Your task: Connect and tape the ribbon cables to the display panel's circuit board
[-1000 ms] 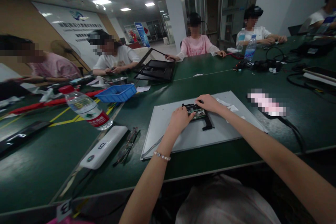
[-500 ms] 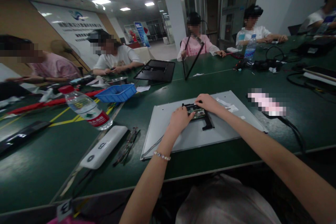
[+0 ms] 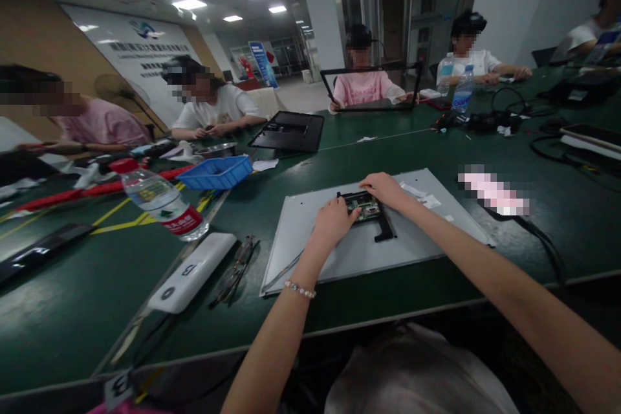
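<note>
From where I stand, 2 bare hands are busy over a pale, flat panel (image 3: 407,247) lying on the green table (image 3: 204,343); on the panel's middle sits a black bracket (image 3: 385,229) with a green circuit board (image 3: 371,208) set in it, its hooked end reaching toward the wearer. The left hand (image 3: 332,221) closes narrowly on the bracket's left end, thumb over the board and fingers bent around the side; a beaded bracelet (image 3: 301,289) circles that wrist. The right hand (image 3: 385,190) has its fingers drawn close together at the bracket's far edge; whether they pinch it or merely press, I cannot tell.

White scraps (image 3: 429,200) lie on the panel near the right hand; to the panel's left rest folded glasses (image 3: 235,273), a white power bank (image 3: 194,272) just beside them and a red-capped bottle (image 3: 180,212) tilted in view; farther off stands a blue tray (image 3: 218,177). Across the table a person in pink (image 3: 366,85) holds up a thin black frame (image 3: 416,87) with both hands; a black cover (image 3: 288,131) lies nearby.
</note>
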Motion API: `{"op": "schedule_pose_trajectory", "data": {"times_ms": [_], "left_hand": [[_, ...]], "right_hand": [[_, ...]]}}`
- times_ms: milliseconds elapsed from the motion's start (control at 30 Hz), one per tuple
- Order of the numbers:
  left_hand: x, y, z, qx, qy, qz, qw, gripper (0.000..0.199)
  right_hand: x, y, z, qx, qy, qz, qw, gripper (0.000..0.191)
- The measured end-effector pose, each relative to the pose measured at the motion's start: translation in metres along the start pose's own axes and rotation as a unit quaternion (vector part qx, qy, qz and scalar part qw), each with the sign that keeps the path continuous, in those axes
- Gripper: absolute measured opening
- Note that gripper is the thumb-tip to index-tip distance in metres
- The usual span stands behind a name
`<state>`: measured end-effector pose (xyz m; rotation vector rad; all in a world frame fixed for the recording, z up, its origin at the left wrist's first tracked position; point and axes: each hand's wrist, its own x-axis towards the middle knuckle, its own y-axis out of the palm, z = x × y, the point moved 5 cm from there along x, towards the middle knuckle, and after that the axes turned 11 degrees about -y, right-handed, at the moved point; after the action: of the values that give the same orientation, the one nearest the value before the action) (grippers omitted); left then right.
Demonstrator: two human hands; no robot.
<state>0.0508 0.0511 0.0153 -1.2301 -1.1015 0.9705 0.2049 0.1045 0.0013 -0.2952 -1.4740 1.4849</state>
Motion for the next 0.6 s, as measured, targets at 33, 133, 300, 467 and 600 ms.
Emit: {"op": "schedule_pose_trajectory", "data": {"times_ms": [33, 133, 300, 467, 600], "left_hand": [[-0.0003, -0.0001, -0.0001, -0.001, -0.002, 0.001, 1.0, 0.049], [-0.0011, -0.0007, -0.0005, 0.0, -0.007, 0.004, 1.0, 0.047], [-0.002, -0.0016, -0.0013, 0.002, -0.013, 0.008, 1.0, 0.046], [-0.0021, -0.0005, -0.0012, 0.002, -0.013, 0.005, 1.0, 0.048], [-0.0021, 0.0002, -0.0009, -0.001, -0.019, 0.006, 1.0, 0.049]], "right_hand": [[-0.0002, -0.0009, -0.0007, 0.003, 0.005, -0.005, 1.0, 0.025], [-0.0011, -0.0027, -0.0018, -0.003, 0.018, -0.014, 1.0, 0.027], [-0.0019, 0.0006, 0.0004, -0.018, 0.021, 0.029, 0.999, 0.027], [-0.0023, 0.0011, -0.0002, -0.005, 0.022, 0.055, 0.998, 0.028], [-0.0032, 0.001, -0.002, 0.015, 0.021, 0.059, 0.998, 0.028]]}}
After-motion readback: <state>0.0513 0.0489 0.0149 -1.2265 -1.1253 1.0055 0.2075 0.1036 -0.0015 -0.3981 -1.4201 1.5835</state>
